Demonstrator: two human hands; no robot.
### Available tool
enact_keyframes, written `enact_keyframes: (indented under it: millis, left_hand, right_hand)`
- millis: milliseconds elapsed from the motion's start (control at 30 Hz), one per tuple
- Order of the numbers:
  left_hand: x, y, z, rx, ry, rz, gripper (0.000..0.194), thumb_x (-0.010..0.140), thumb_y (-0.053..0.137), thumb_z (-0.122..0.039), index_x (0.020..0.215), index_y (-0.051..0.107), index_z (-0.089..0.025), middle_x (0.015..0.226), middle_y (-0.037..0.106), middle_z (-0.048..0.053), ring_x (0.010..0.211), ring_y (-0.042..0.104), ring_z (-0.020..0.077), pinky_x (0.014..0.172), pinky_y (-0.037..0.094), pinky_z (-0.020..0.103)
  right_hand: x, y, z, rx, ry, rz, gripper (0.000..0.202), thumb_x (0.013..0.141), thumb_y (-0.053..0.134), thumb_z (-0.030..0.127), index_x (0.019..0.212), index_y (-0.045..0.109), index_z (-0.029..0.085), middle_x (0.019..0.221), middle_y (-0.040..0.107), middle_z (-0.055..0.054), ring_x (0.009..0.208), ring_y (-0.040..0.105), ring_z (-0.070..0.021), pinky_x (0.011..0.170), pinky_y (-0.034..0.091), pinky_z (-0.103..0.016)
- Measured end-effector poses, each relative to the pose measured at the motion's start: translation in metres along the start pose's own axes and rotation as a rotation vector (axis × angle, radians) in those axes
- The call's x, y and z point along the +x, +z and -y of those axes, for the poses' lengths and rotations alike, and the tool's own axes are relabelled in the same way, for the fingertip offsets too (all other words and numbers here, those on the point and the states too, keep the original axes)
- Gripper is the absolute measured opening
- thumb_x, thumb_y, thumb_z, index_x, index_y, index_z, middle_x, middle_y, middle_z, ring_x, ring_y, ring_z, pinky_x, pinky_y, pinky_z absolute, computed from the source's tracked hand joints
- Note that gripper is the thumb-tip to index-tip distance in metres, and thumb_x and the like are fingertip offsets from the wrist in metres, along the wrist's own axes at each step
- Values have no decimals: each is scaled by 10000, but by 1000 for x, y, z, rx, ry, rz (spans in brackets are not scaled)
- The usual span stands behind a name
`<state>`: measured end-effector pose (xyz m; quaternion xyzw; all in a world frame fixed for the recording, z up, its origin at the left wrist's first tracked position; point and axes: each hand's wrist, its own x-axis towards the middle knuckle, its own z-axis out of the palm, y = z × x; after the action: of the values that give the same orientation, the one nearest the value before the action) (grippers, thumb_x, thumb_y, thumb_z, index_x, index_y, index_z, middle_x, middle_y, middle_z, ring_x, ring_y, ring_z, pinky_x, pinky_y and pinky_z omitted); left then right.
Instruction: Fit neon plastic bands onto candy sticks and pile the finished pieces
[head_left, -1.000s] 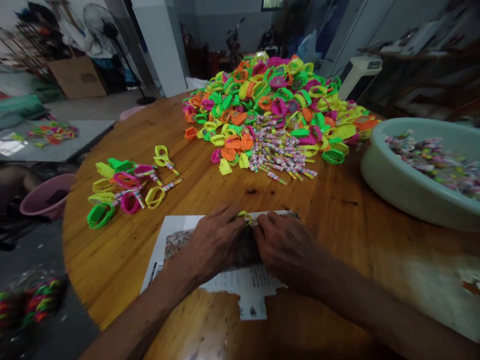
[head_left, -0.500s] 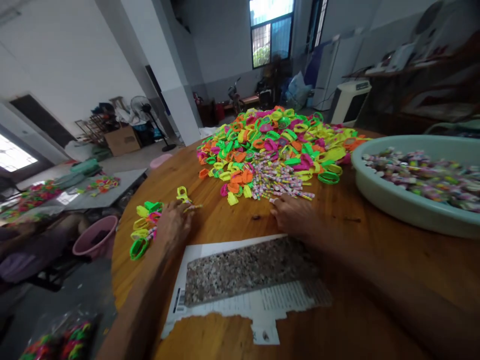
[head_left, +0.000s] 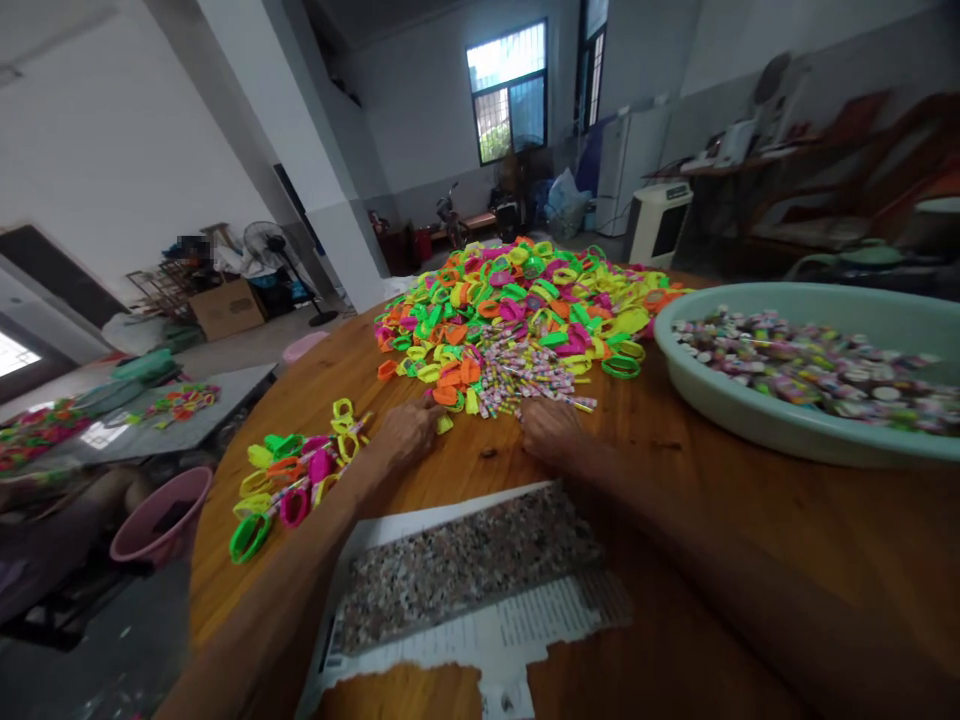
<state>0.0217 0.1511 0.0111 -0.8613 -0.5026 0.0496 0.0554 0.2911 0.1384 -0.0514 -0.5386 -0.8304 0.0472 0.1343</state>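
My left hand point(head_left: 409, 432) is at the near left edge of a large heap of neon plastic toy watches point(head_left: 510, 290). Its fingers are bent in beside a yellow piece point(head_left: 445, 426); what lies between them is hidden. My right hand point(head_left: 553, 430) rests at the near side of a pile of thin wrapped candy sticks point(head_left: 525, 372), its fingers closed at the stick ends. Beyond my left forearm lies a smaller group of toy watches point(head_left: 294, 470), some with patterned candy sticks among them.
A granite slab point(head_left: 465, 565) lies on torn printed paper point(head_left: 517, 625) in front of me. A pale green basin point(head_left: 757, 420) of wrapped candies stands at the right of the round wooden table point(head_left: 637, 490). At far left, a person sits near a pink basin point(head_left: 161, 520).
My left hand has let go of a candy stick with a yellow watch at the left group and moved right to the heap. My right hand stays by the sticks. The view has shifted.
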Motion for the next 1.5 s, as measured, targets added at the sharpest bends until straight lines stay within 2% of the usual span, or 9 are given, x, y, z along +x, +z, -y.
enact_keyframes:
  millis: [133, 300, 433, 533, 767, 967, 1167, 1400, 1500]
  left_hand:
    - [-19, -8, -8, 0, -22, 14, 225, 891, 480, -214, 978, 681, -161, 1015, 651, 137, 896, 642, 238, 755, 500, 329]
    - [-63, -15, -45, -184, 56, -36, 162, 908, 500, -236, 986, 619, -158, 1072, 613, 121, 1018, 609, 229, 890, 498, 339]
    - [-93, -17, -78, -356, 106, -19, 133, 922, 493, -221, 996, 587, -164, 1043, 624, 98, 955, 625, 217, 843, 517, 337]
    - [-105, -16, -91, -367, 124, -29, 139, 927, 484, -195, 1005, 595, -162, 1107, 625, 109, 1004, 622, 233, 877, 519, 359]
    - [-111, -12, -97, -439, 146, -136, 233, 965, 454, -189, 1094, 649, -186, 1176, 621, 102, 1096, 592, 236, 960, 499, 384]
    - [-112, -2, -102, -404, 170, -208, 268, 987, 422, -215, 1027, 682, -162, 1130, 639, 125, 1070, 585, 247, 943, 499, 408]
    - [-113, 2, -102, -424, 185, -268, 245, 978, 448, -196, 1006, 689, -159, 1113, 651, 124, 1061, 594, 241, 933, 502, 399]
    - [-113, -2, -104, -459, 191, -267, 214, 951, 469, -148, 917, 680, -141, 1064, 653, 123, 1014, 616, 237, 889, 516, 386]
    - [-113, -2, -105, -466, 187, -271, 203, 937, 474, -120, 898, 673, -130, 1042, 648, 131, 980, 610, 239, 867, 517, 390]
  right_hand:
    - [-16, -18, 15, 98, -28, 24, 183, 931, 457, 197, 870, 622, 143, 800, 648, -68, 701, 529, -156, 608, 276, -289]
    - [-64, -44, 45, 395, -208, 24, 173, 934, 502, 184, 792, 597, 157, 802, 625, -23, 722, 522, -126, 658, 296, -259]
    - [-91, -45, 59, 431, -243, 67, 138, 921, 527, 167, 827, 625, 144, 860, 617, -48, 798, 544, -156, 711, 330, -274]
    - [-100, -39, 65, 356, -257, 72, 149, 936, 507, 181, 890, 644, 145, 924, 627, -69, 838, 549, -176, 736, 345, -293]
    - [-105, -31, 76, 153, -261, 27, 215, 970, 461, 217, 911, 655, 146, 954, 615, -96, 878, 550, -214, 785, 355, -341]
    - [-109, -29, 78, 332, -264, -35, 197, 979, 452, 224, 908, 622, 154, 906, 607, -71, 835, 546, -180, 736, 358, -304]
    - [-110, -26, 83, 305, -264, -56, 232, 986, 421, 215, 892, 623, 153, 904, 606, -83, 814, 541, -178, 732, 357, -306]
    - [-109, -33, 86, 6, -384, 5, 144, 853, 509, 94, 866, 640, 152, 885, 620, -95, 762, 535, -209, 676, 331, -348]
    - [-109, -36, 91, -148, -482, -45, 136, 813, 529, 65, 847, 639, 136, 840, 604, -100, 765, 533, -233, 649, 322, -363]
